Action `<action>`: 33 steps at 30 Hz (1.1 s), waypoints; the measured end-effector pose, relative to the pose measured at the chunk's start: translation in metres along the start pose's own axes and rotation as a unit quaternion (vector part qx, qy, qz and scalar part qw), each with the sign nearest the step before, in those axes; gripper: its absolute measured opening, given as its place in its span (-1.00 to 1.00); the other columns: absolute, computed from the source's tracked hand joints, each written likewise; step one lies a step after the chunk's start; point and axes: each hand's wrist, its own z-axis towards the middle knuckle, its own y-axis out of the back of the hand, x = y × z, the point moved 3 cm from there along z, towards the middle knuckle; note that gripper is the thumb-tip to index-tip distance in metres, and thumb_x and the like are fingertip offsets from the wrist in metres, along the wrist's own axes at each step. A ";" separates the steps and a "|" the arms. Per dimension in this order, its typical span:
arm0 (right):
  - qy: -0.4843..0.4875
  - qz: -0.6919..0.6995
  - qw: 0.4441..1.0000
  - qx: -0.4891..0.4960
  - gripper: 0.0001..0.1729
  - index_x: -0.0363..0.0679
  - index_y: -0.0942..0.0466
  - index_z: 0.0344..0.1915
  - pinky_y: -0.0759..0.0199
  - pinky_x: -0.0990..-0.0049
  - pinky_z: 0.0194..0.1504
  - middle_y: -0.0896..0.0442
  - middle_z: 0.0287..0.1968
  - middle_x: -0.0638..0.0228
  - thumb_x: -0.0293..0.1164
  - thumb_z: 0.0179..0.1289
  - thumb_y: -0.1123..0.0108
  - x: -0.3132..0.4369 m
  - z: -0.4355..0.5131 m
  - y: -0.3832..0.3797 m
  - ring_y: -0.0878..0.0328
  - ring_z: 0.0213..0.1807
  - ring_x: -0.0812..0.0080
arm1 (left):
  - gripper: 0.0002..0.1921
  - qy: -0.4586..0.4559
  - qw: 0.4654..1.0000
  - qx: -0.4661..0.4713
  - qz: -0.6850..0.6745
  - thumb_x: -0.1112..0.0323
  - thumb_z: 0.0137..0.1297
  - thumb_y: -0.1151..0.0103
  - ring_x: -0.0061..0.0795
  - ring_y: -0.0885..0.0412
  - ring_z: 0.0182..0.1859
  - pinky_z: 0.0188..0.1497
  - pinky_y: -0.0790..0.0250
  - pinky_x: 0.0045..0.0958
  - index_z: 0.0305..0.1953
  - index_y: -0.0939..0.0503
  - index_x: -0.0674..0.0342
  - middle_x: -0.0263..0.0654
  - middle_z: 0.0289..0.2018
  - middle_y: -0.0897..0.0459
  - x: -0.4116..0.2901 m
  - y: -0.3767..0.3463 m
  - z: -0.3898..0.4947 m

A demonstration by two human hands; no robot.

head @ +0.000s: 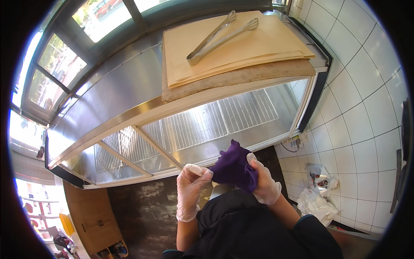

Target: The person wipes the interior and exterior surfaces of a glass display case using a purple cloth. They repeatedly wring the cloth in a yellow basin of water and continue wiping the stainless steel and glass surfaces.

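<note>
My left hand (194, 184), in a clear plastic glove, pinches the left corner of a purple cloth (231, 166). Gloved the same way, my right hand (263, 179) grips the cloth's right side, where it is bunched. The cloth hangs partly spread between both hands, in front of the glass-fronted display case (118, 119). Metal tongs (210, 47) lie on a stack of yellowish paper sheets (268, 37), which rests on a wooden board (239, 77) on top of the case.
Wire racks (207, 121) line the inside of the case. White wall tiles (349, 106) rise at the right, with plastic bags (317, 204) by the wall below. A wooden cabinet (93, 217) stands at the lower left. Windows (100, 16) run behind the case.
</note>
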 end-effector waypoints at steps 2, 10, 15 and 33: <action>0.021 0.026 0.999 -0.011 -0.42 -0.19 -0.34 0.33 -0.45 0.23 0.31 -0.55 0.29 0.17 -0.02 0.55 0.05 -0.004 0.004 0.002 -0.55 0.28 0.30 | -0.75 -0.024 1.000 -0.007 -0.010 0.69 0.22 -0.34 -0.63 -0.57 -0.27 -0.14 -0.46 -0.54 -0.34 -0.50 0.18 -0.37 -0.33 -0.66 -0.007 -0.004 -0.004; -0.128 0.185 0.950 -0.217 -0.71 -0.17 -0.51 -0.03 -0.55 0.25 0.20 -0.67 -0.11 0.34 -0.19 0.58 0.03 -0.080 0.047 0.062 -0.66 -0.05 0.33 | -0.75 -0.073 0.994 0.028 -0.077 0.68 0.24 -0.33 -0.59 -0.54 -0.23 -0.11 -0.42 -0.53 -0.28 -0.48 0.17 -0.37 -0.31 -0.62 -0.022 -0.012 -0.012; -0.230 0.134 0.942 -0.204 -0.68 -0.05 -0.49 0.06 -0.35 0.18 0.22 -0.64 0.06 0.41 -0.13 0.53 0.04 -0.112 0.048 0.066 -0.57 0.07 0.32 | -0.76 0.021 0.981 0.011 -0.192 0.51 0.27 -0.34 -0.68 -0.49 -0.26 -0.28 -0.36 -0.65 -0.22 -0.45 0.08 -0.45 -0.28 -0.55 -0.016 -0.002 -0.012; -0.239 0.241 0.941 -0.018 -0.14 -0.18 -0.30 0.48 -0.42 0.17 0.33 -0.55 0.33 0.20 0.25 0.49 0.09 -0.064 0.032 -0.032 -0.56 0.26 0.27 | -0.73 -0.053 0.895 0.429 0.107 0.57 0.25 -0.38 -0.35 -0.61 0.09 0.15 -0.47 -0.29 -0.07 -0.54 0.24 -0.24 -0.06 -0.67 -0.016 -0.064 -0.053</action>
